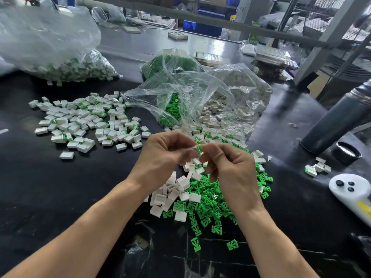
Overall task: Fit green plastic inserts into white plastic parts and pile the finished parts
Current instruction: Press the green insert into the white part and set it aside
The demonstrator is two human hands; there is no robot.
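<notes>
While both hands met above the loose heap, the left hand pinched a white part and the right hand pinched a green insert into it. Parts looked light, stiff, small; best gripped by the side walls. Finished pile lay left of the hands, open black tabletop between. Clear bag crowded just beyond the fingers.

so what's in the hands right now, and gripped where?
One small white part with a green insert, pinched between both hands: left hand fingers on its left side, right hand fingers on its right.
</notes>
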